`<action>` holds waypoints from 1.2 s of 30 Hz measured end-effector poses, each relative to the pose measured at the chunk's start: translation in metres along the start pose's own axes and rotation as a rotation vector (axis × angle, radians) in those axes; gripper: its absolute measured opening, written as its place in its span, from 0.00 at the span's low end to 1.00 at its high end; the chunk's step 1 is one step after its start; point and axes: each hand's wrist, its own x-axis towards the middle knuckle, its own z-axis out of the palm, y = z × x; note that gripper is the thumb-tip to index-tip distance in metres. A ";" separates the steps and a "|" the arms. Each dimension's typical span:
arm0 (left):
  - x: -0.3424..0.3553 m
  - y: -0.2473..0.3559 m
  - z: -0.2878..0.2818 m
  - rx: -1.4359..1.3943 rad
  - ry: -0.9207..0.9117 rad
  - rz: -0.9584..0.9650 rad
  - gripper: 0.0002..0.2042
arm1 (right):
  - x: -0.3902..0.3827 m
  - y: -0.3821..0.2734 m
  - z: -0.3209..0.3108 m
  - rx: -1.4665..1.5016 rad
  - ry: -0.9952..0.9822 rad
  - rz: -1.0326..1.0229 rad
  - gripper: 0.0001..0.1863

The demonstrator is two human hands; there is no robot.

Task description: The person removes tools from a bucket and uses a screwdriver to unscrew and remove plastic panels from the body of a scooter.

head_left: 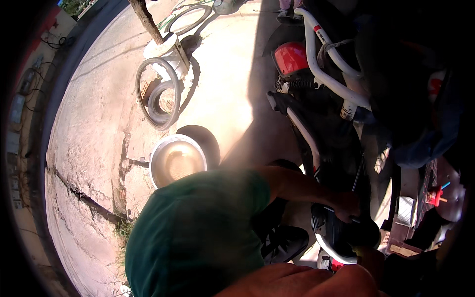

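Note:
A green-sleeved arm, which I take for my left, reaches across to a motorcycle with white tubes and a red rear part. My left hand is closed at a dark part of the machine. A thin metal rod rises beside it; whether the fingers hold this rod is unclear. Bare skin fills the bottom edge. What looks like my right hand is in deep shadow below a dark rounded part with a curved white edge; its fingers cannot be made out.
A white basin of cloudy water stands on cracked concrete at the left. Beyond it, a tyre leans by a white planter with a tree trunk. Another tyre lies farther off. A bystander's shoe shows at the top. A red container is at right.

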 end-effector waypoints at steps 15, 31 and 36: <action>0.005 -0.004 0.018 0.008 0.011 -0.042 0.14 | 0.001 -0.042 -0.035 0.655 -0.026 0.667 0.25; 0.000 -0.003 0.008 -0.050 0.045 0.038 0.14 | -0.021 -0.020 0.004 0.542 0.216 0.580 0.14; 0.001 -0.008 0.012 -0.033 0.099 0.097 0.15 | -0.015 -0.028 -0.004 0.170 0.019 0.679 0.15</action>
